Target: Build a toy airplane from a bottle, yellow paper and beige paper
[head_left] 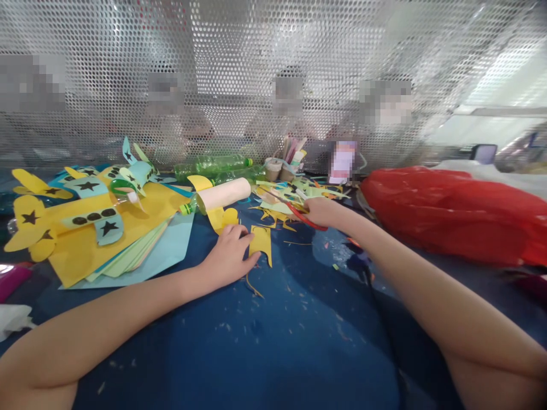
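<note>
My left hand (228, 253) rests on the blue table (273, 341), fingers curled onto a yellow paper cutout (261, 242). Farther back, my right hand (321, 212) grips red-handled scissors (294, 209), their blades pointing left over a heap of yellow and green paper scraps (290, 196). A bottle wrapped in cream paper (220, 195) lies just beyond my left hand, with yellow wing shapes (224, 217) beside it.
Yellow and light-blue paper planes with black stars (64, 219) sit on a stack of coloured sheets (128, 250) at left. Green plastic bottles (213, 166) and paper cups (280, 168) line the perforated metal screen (273, 74). A red plastic bag (457, 210) lies right. People sit behind the screen.
</note>
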Available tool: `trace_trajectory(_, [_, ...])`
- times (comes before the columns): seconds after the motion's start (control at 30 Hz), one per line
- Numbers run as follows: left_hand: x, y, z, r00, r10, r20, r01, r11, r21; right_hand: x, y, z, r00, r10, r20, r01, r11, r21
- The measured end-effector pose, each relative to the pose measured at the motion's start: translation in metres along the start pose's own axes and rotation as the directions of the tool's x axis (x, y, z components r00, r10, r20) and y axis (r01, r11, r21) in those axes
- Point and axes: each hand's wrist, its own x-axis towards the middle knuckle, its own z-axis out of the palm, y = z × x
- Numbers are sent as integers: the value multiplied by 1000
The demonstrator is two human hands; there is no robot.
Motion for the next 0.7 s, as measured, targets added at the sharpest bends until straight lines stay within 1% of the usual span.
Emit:
trace_trajectory(0.03, [0,-1,1,1000,14,-7,-14,1000,-6,1,-1,1,999,-15,-33,18,995,95])
trace_trajectory(0.07, [0,-1,1,999,27,-17,-27,1000,-16,1,-2,2,997,-43,-64,57,970,238])
trace_trajectory(0.1, [0,-2,2,999,42,-24,-42,999,-31,0,-5,3,992,-79,-95,111,905,410])
trace_trajectory(0.13, [0,-3,3,998,56,-29,-58,997,-51,-1,-9,5,985,-118,-127,170,798,578])
trace_trajectory(0.17, [0,-3,3,997,71,-29,-73,995,-73,-2,-14,6,976,-154,-153,217,661,719])
trace_trajectory(0.2, [1,-4,3,996,85,-25,-87,991,-97,-4,-19,7,968,-175,-178,245,527,814])
trace_trajectory(0.23, [2,-4,3,995,96,-18,-97,987,-124,-7,-25,8,963,-184,-197,257,415,873])
trace_trajectory(0.27, [3,-4,2,995,101,-8,-102,983,-156,-9,-30,9,962,-183,-203,255,331,908])
trace_trajectory(0.3, [3,-4,0,995,97,5,-94,976,-195,-11,-35,9,963,-178,-203,247,273,930])
trace_trajectory(0.33, [4,-4,-2,997,77,16,-71,967,-246,-13,-39,10,966,-168,-199,235,231,944])
trace_trajectory(0.4, [5,-3,-6,1000,1,24,8,928,-372,-15,-46,10,976,-114,-186,205,186,961])
trace_trajectory(0.47, [7,-4,-9,994,-108,-27,79,854,-514,-15,-50,10,985,-19,-173,174,153,973])
trace_trajectory(0.53, [8,-5,-9,975,-200,-100,89,756,-648,-16,-53,9,988,33,-151,145,128,981])
trace_trajectory(0.57, [9,-7,-9,966,-231,-119,81,703,-706,-17,-55,9,990,16,-139,136,110,985])
trace_trajectory(0.6, [10,-8,-8,960,-253,-121,77,652,-754,-19,-57,9,991,-32,-126,128,85,988])
trace_trajectory(0.63, [11,-10,-7,957,-267,-109,80,609,-789,-21,-60,10,988,-98,-117,123,57,991])
trace_trajectory(0.7, [13,-13,-6,954,-289,-76,102,553,-827,-27,-66,12,965,-233,-117,122,8,992])
